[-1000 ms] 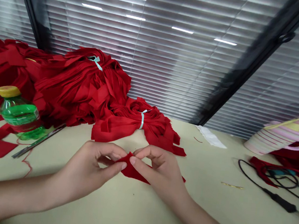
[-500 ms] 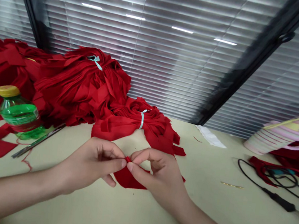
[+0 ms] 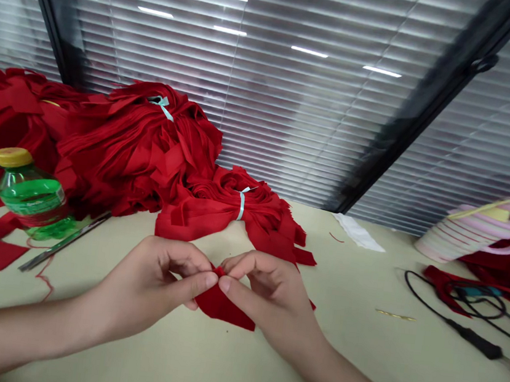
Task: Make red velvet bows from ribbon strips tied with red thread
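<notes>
A small piece of red cloth (image 3: 222,306) lies on the table under my hands, with its top edge gathered into a small pinched tip. My left hand (image 3: 155,278) and my right hand (image 3: 265,297) meet at that tip, and the fingertips of both pinch it from either side. Part of the cloth is hidden behind my fingers, and a small corner shows beyond my right hand.
Behind my hands, a bundle of red cloth strips (image 3: 229,212) is tied with a pale blue band, beside a larger red heap (image 3: 139,152). A green bottle (image 3: 31,194) and a slim metal tool (image 3: 65,241) are on the left. A black-corded tool (image 3: 473,346) and a striped pink roll (image 3: 470,239) are on the right.
The red piece has been gathered into a small tip between my fingertips, and more of it now spreads below my hands. My hands stay close together.
</notes>
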{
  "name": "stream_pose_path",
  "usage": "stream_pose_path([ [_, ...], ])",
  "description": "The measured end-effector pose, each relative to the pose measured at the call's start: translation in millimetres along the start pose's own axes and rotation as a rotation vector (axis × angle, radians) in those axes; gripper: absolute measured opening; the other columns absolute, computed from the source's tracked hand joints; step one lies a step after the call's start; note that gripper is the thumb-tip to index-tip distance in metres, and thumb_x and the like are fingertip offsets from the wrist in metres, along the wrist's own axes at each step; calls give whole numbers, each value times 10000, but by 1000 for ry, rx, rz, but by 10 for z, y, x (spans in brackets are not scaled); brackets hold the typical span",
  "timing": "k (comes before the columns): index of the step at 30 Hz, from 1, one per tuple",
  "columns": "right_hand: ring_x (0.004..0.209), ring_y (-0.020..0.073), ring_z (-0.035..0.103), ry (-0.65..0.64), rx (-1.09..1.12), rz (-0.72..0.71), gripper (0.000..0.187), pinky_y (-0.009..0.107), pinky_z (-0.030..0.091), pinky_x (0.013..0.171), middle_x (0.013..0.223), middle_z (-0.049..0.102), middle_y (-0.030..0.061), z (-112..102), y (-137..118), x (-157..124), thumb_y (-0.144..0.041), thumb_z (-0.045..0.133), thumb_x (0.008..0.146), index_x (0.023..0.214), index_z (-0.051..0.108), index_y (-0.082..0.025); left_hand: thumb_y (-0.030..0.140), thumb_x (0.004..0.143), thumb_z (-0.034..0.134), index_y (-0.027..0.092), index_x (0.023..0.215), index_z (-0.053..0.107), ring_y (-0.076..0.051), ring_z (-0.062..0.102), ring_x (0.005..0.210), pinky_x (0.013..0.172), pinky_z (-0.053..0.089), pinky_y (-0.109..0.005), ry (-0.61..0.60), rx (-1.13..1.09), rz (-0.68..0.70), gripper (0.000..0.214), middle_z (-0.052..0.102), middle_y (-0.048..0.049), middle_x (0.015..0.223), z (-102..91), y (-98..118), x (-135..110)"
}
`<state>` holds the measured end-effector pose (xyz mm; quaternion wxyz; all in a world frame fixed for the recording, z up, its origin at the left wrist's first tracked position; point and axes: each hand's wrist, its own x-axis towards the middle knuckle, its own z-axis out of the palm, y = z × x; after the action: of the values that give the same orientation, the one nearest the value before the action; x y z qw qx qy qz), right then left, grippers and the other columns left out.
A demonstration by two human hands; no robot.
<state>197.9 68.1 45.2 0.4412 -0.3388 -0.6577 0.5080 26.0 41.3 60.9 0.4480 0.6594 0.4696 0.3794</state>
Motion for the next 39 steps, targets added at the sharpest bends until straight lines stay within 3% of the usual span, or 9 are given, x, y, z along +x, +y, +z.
stream_pose_path([
  [24,659,112,568,-27,-1,45,108,246,466,629,683,595,-14,-1,45,4,-242,649,698,682,557,-188,286,793,575,166,698,653,-71,494,529,482,411,-144,4,57,41,171,579,22,595,-23,-16,4],
  [32,615,96,494,-290,-16,-25,168,224,406,566,664,535,-29,-37,29,-8,-188,630,707,680,464,-196,271,783,605,171,677,668,-65,526,506,473,432,-123,-27,45,73,159,604,23,572,-105,83,-23],
  [39,751,130,550,-387,115,3,286,278,427,686,780,577,-21,-61,27,-17,-174,658,696,854,426,-226,248,739,659,187,700,686,-72,570,518,468,457,-110,158,168,245,77,653,39,621,-357,270,-87],
])
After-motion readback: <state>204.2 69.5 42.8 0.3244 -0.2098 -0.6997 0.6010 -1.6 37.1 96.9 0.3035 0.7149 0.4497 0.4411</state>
